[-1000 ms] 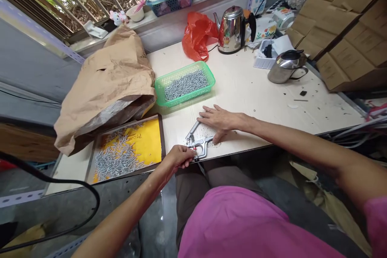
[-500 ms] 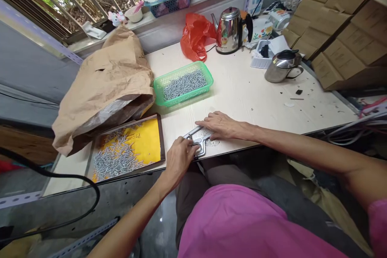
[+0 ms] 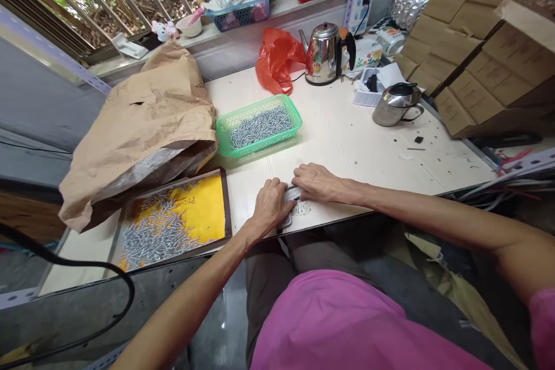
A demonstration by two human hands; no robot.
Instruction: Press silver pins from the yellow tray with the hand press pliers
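Near the table's front edge lies a grey metal frame with a bar and a looped end, largely hidden by my hands. My left hand is closed over its left part, fingertips curled at the upper bar. On the right end of the bar, my right hand presses with bent fingers and thumb. To the left, a shallow dark-edged tray with a yellow lining holds many loose silver screws. Behind my hands, a green plastic basket contains more small silver metal pieces.
A large brown paper bag slumps behind the tray. Farther back are a red plastic bag, a steel kettle and a steel pot. Cardboard boxes are stacked at the right. A black cable curves at lower left.
My left hand has moved up and right over the frame, covering more of it. My right hand's outstretched fingers have bent in at the bar's end. The view has shifted slightly.
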